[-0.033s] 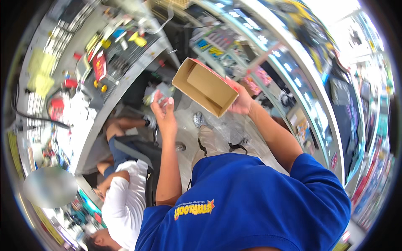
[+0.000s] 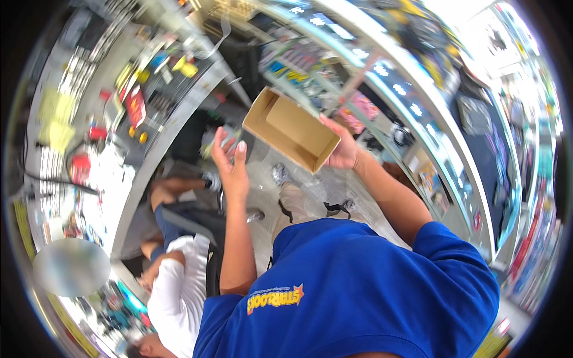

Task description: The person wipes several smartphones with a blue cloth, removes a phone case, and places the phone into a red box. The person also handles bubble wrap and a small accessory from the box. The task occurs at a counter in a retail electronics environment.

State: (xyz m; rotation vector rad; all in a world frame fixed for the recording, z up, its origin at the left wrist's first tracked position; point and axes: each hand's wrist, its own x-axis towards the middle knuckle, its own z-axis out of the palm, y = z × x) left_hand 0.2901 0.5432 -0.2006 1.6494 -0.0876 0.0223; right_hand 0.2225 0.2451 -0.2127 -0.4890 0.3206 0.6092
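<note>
My right hand [image 2: 344, 147] grips an open cardboard box [image 2: 290, 129] by its right end. Bare brown card shows inside the box, and I see nothing lying in it. The box is tilted so that its opening faces me. To the left of the box, and apart from it, my left hand [image 2: 230, 166] is raised with its fingers spread and nothing in it.
A cluttered workbench [image 2: 210, 74] runs along the left. Glass display cases [image 2: 382, 74] curve along the far and right sides. At lower left a person in a white shirt [image 2: 179, 286] sits close to my left arm. Plastic sheeting [image 2: 322, 179] lies on the floor.
The box has turned slightly in my right hand, and the red of its outer side shows less. My left hand has moved a little left, fingers still apart.
</note>
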